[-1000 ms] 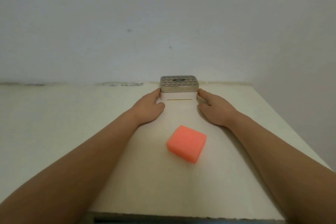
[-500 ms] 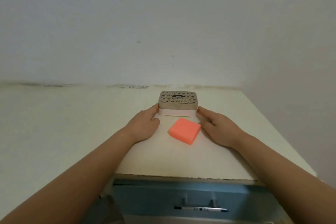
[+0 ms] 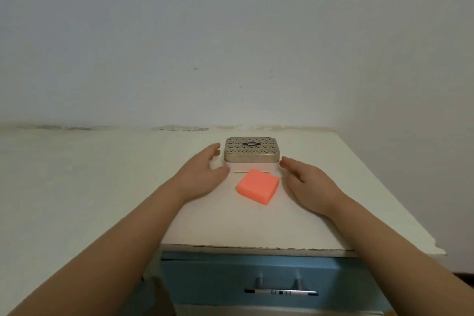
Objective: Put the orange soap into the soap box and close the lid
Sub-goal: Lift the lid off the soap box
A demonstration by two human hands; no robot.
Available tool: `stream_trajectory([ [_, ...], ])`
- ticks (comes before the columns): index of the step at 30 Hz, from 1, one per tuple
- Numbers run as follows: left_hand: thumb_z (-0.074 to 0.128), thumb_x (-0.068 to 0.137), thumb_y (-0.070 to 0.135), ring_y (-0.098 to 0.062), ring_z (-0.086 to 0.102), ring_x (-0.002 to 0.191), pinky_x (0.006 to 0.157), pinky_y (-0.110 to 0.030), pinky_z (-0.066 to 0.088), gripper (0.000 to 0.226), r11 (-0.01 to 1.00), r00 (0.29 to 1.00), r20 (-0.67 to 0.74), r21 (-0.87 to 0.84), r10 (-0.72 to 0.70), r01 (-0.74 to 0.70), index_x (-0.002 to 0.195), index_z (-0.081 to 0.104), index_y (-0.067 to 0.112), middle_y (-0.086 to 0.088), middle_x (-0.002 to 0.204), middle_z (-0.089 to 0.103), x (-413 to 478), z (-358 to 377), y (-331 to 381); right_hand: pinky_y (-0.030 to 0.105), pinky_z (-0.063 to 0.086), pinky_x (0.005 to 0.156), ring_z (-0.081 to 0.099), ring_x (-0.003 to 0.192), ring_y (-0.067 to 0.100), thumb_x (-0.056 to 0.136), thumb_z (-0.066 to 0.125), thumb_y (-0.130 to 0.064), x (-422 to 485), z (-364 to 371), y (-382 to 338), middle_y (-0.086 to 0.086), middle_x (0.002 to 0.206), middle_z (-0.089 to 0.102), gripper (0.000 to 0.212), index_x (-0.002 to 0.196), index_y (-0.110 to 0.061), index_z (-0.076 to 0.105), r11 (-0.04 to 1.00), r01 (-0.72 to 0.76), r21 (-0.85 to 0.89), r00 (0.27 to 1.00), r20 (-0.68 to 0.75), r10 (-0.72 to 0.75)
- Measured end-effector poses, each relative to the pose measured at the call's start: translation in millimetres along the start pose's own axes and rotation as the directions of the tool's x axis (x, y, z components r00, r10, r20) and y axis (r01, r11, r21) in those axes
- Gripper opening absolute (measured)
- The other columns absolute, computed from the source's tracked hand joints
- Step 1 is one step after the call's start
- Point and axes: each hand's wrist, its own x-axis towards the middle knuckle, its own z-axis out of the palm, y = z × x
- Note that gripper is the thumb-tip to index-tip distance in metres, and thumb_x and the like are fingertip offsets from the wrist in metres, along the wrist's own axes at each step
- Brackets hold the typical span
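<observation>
Soap [image 3: 257, 186]: one. Soap box [image 3: 252, 150]: one, lid on. Hands: two.

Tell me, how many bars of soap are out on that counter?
1. A single orange soap lies on the countertop, just in front of the closed soap box, between the left hand and right hand. The shut box could hide another.

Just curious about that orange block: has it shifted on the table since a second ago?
Cannot tell. The orange soap looks closer to the soap box, but the head camera itself moved.
</observation>
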Motion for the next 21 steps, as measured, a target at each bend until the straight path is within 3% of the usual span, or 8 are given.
stream_trajectory([
  [3, 0.074, 0.076, 0.047, -0.010, 0.038, 0.136, 0.104, -0.030, 0.034, 0.090, 0.999, 0.999, 0.037, -0.029, 0.031, -0.030, 0.150, 0.029, 0.025, 0.007, 0.153, 0.039, 18.4, -13.7, 7.1, 0.019, 0.030, 0.101, 0.049, 0.135, 0.018, 0.101, 0.044, -0.016, 2.2, 0.5, 1.1, -0.004, 0.146, 0.056, 0.042, 0.142, -0.018, 0.053, 0.999, -0.008, 0.034, 0.999, -0.030, 0.009],
  [7, 0.083, 0.069, 0.048, -0.013, 0.030, 0.143, 0.108, -0.032, 0.031, 0.105, 0.999, 0.980, 0.195, -0.037, 0.030, -0.024, 0.153, 0.024, 0.026, 0.010, 0.158, 0.029, 41.5, -23.0, 21.5, 0.018, 0.029, 0.101, 0.048, 0.136, 0.016, 0.101, 0.044, -0.015, 3.3, 0.6, 2.1, -0.005, 0.146, 0.057, 0.042, 0.141, -0.018, 0.054, 0.999, -0.009, 0.051, 0.999, -0.047, 0.011],
  [11, 0.086, 0.068, 0.041, -0.006, 0.034, 0.136, 0.103, -0.022, 0.028, 0.108, 0.999, 0.951, 0.310, 0.044, 0.014, -0.029, 0.153, 0.021, 0.022, 0.008, 0.156, 0.032, 59.2, -15.1, 28.7, 0.019, 0.031, 0.102, 0.049, 0.136, 0.015, 0.101, 0.044, -0.016, 3.7, 0.4, 1.9, -0.006, 0.144, 0.058, 0.042, 0.142, -0.019, 0.054, 0.998, -0.014, 0.059, 0.999, -0.049, 0.017],
  [15, 0.088, 0.067, 0.037, -0.005, 0.041, 0.127, 0.103, -0.019, 0.028, 0.104, 0.996, 0.957, 0.287, 0.052, 0.048, -0.066, 0.150, 0.030, 0.016, 0.004, 0.151, 0.040, 67.8, -9.1, 26.5, 0.022, 0.035, 0.099, 0.054, 0.130, 0.019, 0.101, 0.045, -0.016, 3.4, 0.6, 1.1, -0.003, 0.138, 0.064, 0.040, 0.139, -0.017, 0.056, 0.999, -0.009, 0.053, 0.998, -0.059, 0.012],
  [21, 0.088, 0.053, 0.045, -0.011, 0.044, 0.133, 0.115, -0.032, 0.031, 0.110, 0.989, 0.975, 0.186, -0.110, 0.120, -0.101, 0.146, 0.038, 0.017, 0.001, 0.146, 0.048, 69.2, -14.2, 32.8, 0.020, 0.033, 0.098, 0.054, 0.131, 0.019, 0.101, 0.045, -0.018, 3.0, 0.1, 0.9, -0.003, 0.138, 0.063, 0.041, 0.141, -0.018, 0.055, 0.997, -0.024, 0.071, 0.998, -0.059, 0.028],
])
